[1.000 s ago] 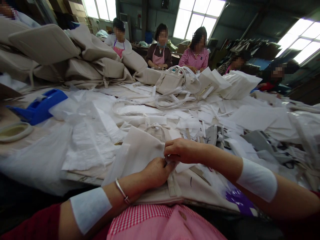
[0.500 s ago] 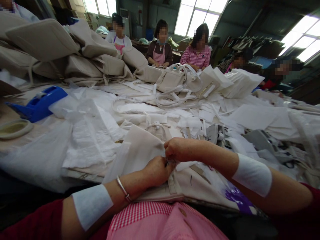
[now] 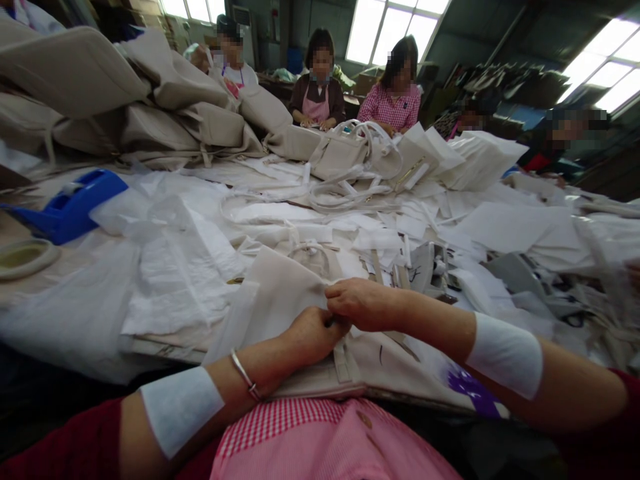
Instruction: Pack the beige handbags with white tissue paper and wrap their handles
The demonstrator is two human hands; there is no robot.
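Right in front of me, at the table's near edge, lies a beige bag (image 3: pixel 385 370) with a strap loop on it. My left hand (image 3: pixel 315 333) rests over the bag, its fingers curled in a pinch. Against it, my right hand (image 3: pixel 357 303) is closed too, its fingertips meeting the left ones. What the two hands pinch is small and hidden by the fingers. Just beyond them, white wrapping paper (image 3: pixel 280 290) stands up from the bag, its edge close to my right fingertips.
A blue tape dispenser (image 3: pixel 75 203) and a tape roll (image 3: pixel 27 259) sit at the left. Beige bags (image 3: pixel 70 70) are heaped behind them. Paper scraps (image 3: pixel 185 267) cover much of the table. Beige handbags (image 3: pixel 340 157) lie at the far middle. Several co-workers sit across.
Both hands stay together at nearly the same spot, with small finger shifts. The view has tilted slightly. Across the table, a co-worker at the left has a hand raised.
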